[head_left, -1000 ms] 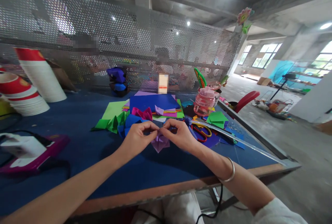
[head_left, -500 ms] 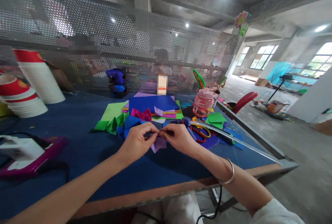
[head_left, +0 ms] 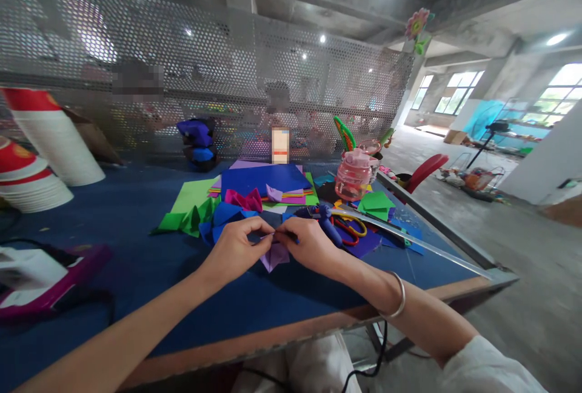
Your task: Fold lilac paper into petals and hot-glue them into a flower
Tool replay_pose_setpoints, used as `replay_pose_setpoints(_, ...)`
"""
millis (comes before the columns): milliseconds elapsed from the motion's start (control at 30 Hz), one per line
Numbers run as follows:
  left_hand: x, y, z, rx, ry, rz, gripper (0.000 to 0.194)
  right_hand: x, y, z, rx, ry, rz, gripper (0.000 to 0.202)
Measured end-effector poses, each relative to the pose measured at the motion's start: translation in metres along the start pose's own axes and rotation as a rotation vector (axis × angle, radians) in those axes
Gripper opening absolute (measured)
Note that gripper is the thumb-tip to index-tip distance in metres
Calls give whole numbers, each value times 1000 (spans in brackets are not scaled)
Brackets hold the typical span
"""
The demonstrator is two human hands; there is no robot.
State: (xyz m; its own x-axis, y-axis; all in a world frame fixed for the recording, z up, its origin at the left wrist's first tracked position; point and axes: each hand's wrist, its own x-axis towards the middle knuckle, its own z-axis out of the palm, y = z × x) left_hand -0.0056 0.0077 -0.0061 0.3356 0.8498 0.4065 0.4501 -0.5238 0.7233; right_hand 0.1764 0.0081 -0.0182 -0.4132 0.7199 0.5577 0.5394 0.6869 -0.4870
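Note:
A folded light purple paper [head_left: 275,258] is pinched between both hands near the table's middle, its pointed lower part hanging below the fingertips. My left hand [head_left: 239,246] grips it from the left with thumb and forefinger. From the right, my right hand [head_left: 309,240] pinches the same paper, and the fingertips of both hands nearly touch. Just beyond the hands lie folded blue paper [head_left: 222,216], a magenta folded piece [head_left: 244,199] and green folded paper [head_left: 193,220]. A stack of sheets with a dark blue one [head_left: 261,179] on top lies behind them.
Right of my hands are a blue glue gun [head_left: 328,223], scissors [head_left: 357,227], a clear stick [head_left: 422,244] and a pink jar [head_left: 353,176]. Paper cups [head_left: 59,144] and a purple-and-white device [head_left: 50,284] stand left. A perforated screen [head_left: 204,71] rises behind.
The view has shifted slightly, so the table things sit a little further left. Both hands keep their pinch on the light purple paper, almost unmoved.

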Motion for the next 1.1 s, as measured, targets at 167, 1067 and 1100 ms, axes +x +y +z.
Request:
replay_pose_setpoints(167,0,1,1,-36,11,-28,15,-2,1,2,-132,37,-46,13)
replay_pose_setpoints(1067,-7,5,17,-23,231,74,12,-4,-7,8,-50,146,56,15)
replay_pose_setpoints(1100,-7,5,19,-30,242,67,12,-5,-8,9,-82,145,54,15)
